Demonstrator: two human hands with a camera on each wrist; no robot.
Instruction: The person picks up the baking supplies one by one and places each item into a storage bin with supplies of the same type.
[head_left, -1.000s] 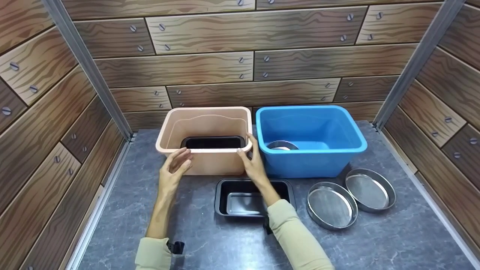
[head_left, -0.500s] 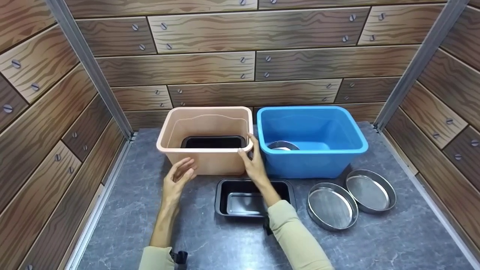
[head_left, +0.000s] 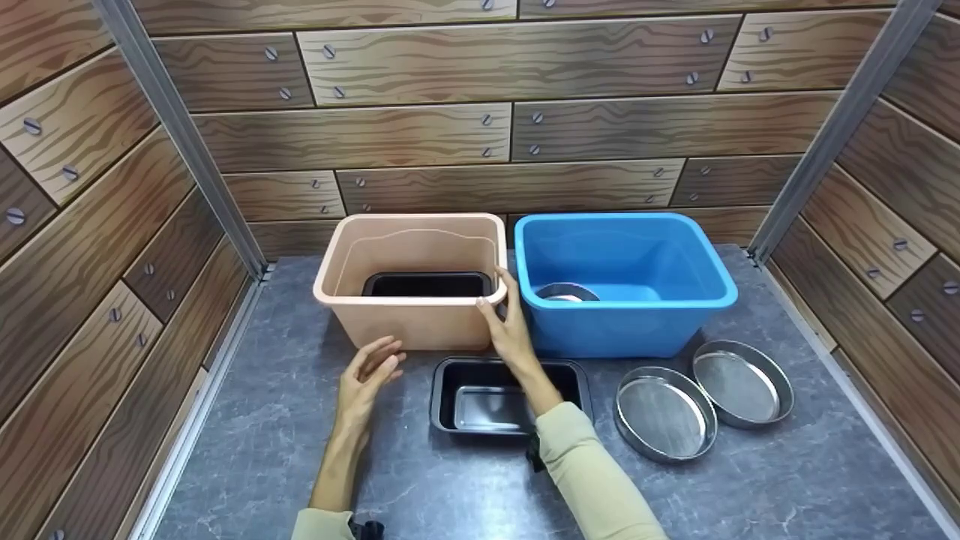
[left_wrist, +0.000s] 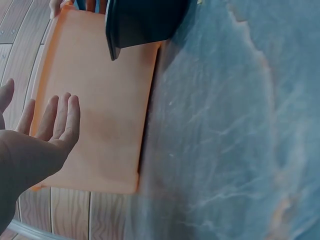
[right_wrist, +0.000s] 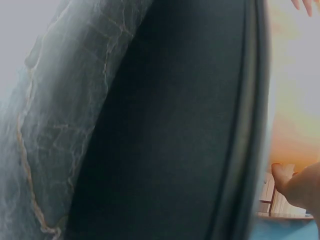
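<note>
At the near right corner of the peach bin (head_left: pixel 427 328), your right hand (head_left: pixel 513 330) pinches the rim between thumb and fingers. Your left hand (head_left: pixel 367 375) is clear of the bin, before its front wall, thumb and fingers loosely apart. A dark loaf pan (head_left: pixel 427 285) lies inside, behind the front rim; a second loaf pan (head_left: pixel 487 405) sits on the table (head_left: pixel 247 450), right of your left hand.

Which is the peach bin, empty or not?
Not empty: a black pan shows inside the peach bin in the head view.
</note>
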